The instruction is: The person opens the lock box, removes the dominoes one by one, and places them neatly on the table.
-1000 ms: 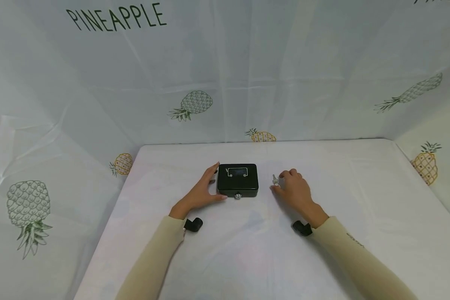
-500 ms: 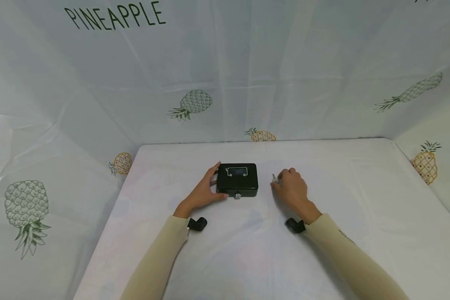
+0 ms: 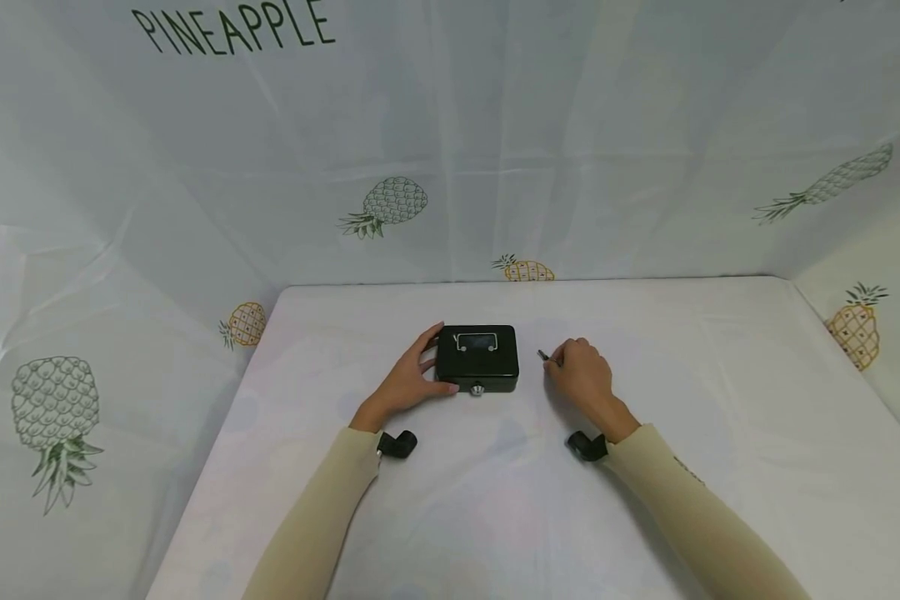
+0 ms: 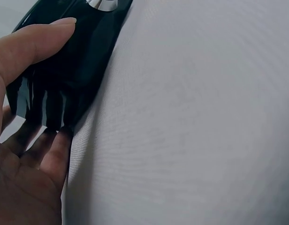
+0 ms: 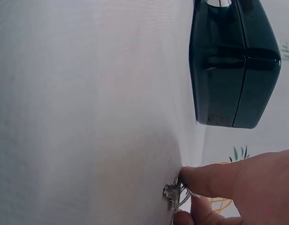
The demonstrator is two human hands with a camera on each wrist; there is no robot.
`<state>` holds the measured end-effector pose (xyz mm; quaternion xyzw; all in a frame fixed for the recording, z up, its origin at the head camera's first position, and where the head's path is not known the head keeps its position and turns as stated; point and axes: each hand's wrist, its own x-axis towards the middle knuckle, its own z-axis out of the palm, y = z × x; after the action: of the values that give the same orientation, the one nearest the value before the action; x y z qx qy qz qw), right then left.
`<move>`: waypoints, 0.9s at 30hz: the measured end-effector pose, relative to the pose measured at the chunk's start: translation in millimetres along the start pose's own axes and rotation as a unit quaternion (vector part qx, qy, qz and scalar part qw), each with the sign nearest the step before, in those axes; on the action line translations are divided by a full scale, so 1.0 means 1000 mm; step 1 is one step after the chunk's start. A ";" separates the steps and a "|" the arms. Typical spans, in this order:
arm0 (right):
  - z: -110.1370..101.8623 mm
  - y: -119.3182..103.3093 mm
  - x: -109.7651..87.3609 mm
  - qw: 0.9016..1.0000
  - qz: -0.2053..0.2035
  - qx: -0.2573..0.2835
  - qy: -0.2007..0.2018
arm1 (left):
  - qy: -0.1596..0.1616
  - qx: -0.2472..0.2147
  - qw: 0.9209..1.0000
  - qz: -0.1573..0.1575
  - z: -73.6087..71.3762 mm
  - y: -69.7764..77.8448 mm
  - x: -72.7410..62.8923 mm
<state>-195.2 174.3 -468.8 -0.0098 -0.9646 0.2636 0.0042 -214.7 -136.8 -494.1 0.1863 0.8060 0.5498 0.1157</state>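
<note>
A small black cash box (image 3: 477, 360) with a handle on its lid and a round silver lock (image 3: 477, 390) on its front stands on the white-covered table. At its left side my left hand (image 3: 403, 385) holds it, the thumb on the front face and the other fingers along the left side and back corner. To the right of the box, apart from it, my right hand (image 3: 583, 377) pinches small silver keys (image 5: 172, 193) on a ring, close to the tabletop. In the right wrist view, part of the ring is hidden by the fingers.
A white cloth with printed pineapples (image 3: 395, 201) hangs behind and at the sides. The table's back edge (image 3: 390, 285) lies beyond the box. A black wrist camera (image 3: 399, 444) sits on the left wrist and another black camera (image 3: 588, 447) on the right wrist.
The key in my right hand has turned, from pointing away to pointing left toward the box. My right wrist has shifted slightly left. The left hand has settled closer against the box.
</note>
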 end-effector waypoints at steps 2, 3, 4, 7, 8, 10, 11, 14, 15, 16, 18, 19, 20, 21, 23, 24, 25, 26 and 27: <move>0.000 0.000 0.000 1.000 0.001 0.003 -0.002 | 0.000 -0.003 1.000 0.000 0.000 0.000 0.000; 0.000 0.000 0.000 1.000 0.003 0.005 -0.003 | 0.000 -0.005 1.000 0.000 -0.001 0.001 0.000; 0.000 0.000 0.000 1.000 0.005 0.006 -0.003 | 0.001 -0.006 1.000 -0.002 -0.001 0.000 0.000; 0.000 0.002 -0.001 1.000 0.005 0.010 0.000 | 0.002 -0.011 1.000 -0.006 -0.001 0.001 0.001; 0.000 0.002 -0.002 1.000 0.005 0.011 0.002 | 0.003 -0.014 1.000 -0.008 -0.001 0.001 0.001; -0.001 0.003 -0.005 1.000 0.002 0.016 0.007 | 0.004 -0.019 1.000 -0.008 -0.001 0.001 0.001; -0.001 0.003 -0.007 1.000 0.000 0.020 0.011 | 0.005 -0.023 1.000 -0.007 -0.001 0.001 0.001; -0.003 0.002 -0.014 0.999 -0.007 0.032 0.022 | 0.007 -0.028 1.000 -0.004 -0.001 0.001 0.001; -0.004 0.001 -0.017 0.999 -0.009 0.035 0.026 | 0.008 -0.031 0.999 -0.003 -0.001 0.001 0.001; -0.005 0.000 -0.020 0.999 -0.012 0.038 0.030 | 0.009 -0.031 0.999 -0.003 -0.001 0.001 0.001; -0.007 -0.003 -0.026 0.998 -0.021 0.039 0.038 | 0.011 -0.033 0.999 -0.002 -0.001 0.000 0.002; -0.008 -0.004 -0.029 0.998 -0.026 0.038 0.041 | 0.012 -0.034 0.999 -0.003 -0.001 -0.001 0.002; -0.009 -0.006 -0.032 0.998 -0.029 0.039 0.044 | 0.013 -0.034 0.999 -0.003 -0.001 -0.001 0.002; -0.010 -0.007 -0.035 0.998 -0.034 0.039 0.047 | 0.014 -0.034 0.999 -0.004 -0.001 -0.001 0.002; -0.011 -0.011 -0.040 0.997 -0.041 0.038 0.051 | 0.014 -0.034 0.999 -0.004 -0.001 -0.002 0.003; -0.011 -0.013 -0.043 0.997 -0.045 0.038 0.053 | 0.014 -0.034 0.999 -0.005 -0.001 -0.002 0.003; -0.011 -0.015 -0.046 0.997 -0.046 0.039 0.054 | 0.014 -0.034 0.999 -0.004 -0.001 -0.001 0.003; -0.011 -0.016 -0.048 0.997 -0.049 0.039 0.055 | 0.014 -0.033 0.999 -0.004 -0.002 -0.001 0.003; -0.011 -0.018 -0.050 0.996 -0.053 0.038 0.057 | 0.013 -0.033 0.999 -0.004 -0.002 -0.001 0.003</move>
<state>-145.0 162.8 -450.6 0.0263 -0.9514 0.2982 0.0730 -218.4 -137.2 -494.1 0.1720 0.7897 0.5779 0.1130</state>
